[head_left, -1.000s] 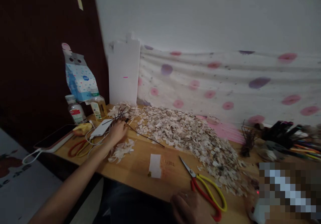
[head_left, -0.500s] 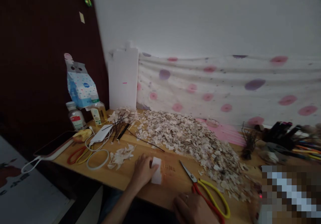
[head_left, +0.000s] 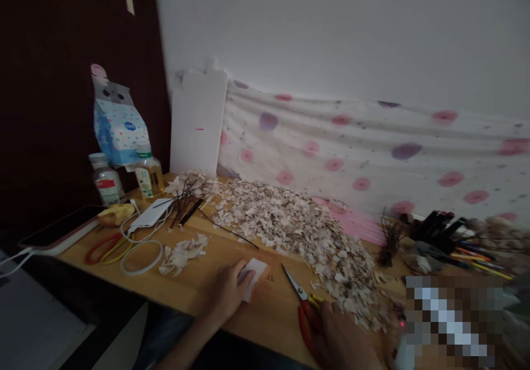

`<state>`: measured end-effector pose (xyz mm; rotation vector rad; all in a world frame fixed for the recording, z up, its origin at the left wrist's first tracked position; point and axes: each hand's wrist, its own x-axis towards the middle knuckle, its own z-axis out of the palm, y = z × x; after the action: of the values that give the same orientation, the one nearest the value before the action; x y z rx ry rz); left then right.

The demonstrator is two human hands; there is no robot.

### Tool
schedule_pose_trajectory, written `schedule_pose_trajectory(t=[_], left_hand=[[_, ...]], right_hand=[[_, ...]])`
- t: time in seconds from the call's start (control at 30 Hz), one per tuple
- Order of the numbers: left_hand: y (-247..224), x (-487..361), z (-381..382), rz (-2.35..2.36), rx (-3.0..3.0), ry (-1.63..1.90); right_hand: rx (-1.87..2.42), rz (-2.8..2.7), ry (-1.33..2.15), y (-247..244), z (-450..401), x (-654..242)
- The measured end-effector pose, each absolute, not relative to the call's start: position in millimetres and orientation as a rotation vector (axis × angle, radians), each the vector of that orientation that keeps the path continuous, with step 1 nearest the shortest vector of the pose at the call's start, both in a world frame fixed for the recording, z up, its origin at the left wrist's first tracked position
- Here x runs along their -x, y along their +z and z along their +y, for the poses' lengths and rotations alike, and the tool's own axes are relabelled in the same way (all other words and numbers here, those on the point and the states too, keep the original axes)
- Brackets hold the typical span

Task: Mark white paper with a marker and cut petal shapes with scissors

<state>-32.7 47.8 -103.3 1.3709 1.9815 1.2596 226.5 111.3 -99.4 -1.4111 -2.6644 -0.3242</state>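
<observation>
My left hand (head_left: 229, 287) rests on the table, thumb and fingers closed on a small white rectangular piece (head_left: 255, 270); whether it is paper or foam I cannot tell. An orange-brown stained patch of wood shows beside it. My right hand (head_left: 342, 334) lies over the yellow handle of a pair of scissors (head_left: 298, 288), its fingers curled around the grip and partly hidden. The scissors' blades point away to the upper left, with the red handle loop (head_left: 305, 326) showing. Beyond both hands spreads a large heap of pale, dry flakes (head_left: 285, 215).
A smaller flake pile (head_left: 184, 253), thin dark twigs (head_left: 186, 199), a white power bank (head_left: 153, 213) and other scissors (head_left: 101, 248) lie left. Bottles (head_left: 149, 174) stand behind them. A pink sheet (head_left: 358, 223) and black pens (head_left: 439, 226) are right. A pixelated patch covers the lower right.
My right hand has moved from beside the scissors onto their yellow handle. The white piece in my left hand is now more tilted. The view has shifted to the right.
</observation>
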Motion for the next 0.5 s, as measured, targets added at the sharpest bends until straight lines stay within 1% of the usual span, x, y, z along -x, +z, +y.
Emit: schedule_pose_trajectory(t=[0.13,0.33,0.4,0.5], left_hand=[[-93,31,43,1.850,-1.312,1.409],[-70,32,36,1.825,-1.148,1.683],[-60,34,37,1.834,-1.082,1.792],[-36,35,45,1.806,-1.037,1.945]], right_hand=[[1.547,-2.604,-0.282,-96,112,-218],[1.412,-2.577,-0.074,-105,122,-230],[1.347,-2.570,0.080,-107,127,-232],[1.054,-2.481,0.381,-102,128,-228]])
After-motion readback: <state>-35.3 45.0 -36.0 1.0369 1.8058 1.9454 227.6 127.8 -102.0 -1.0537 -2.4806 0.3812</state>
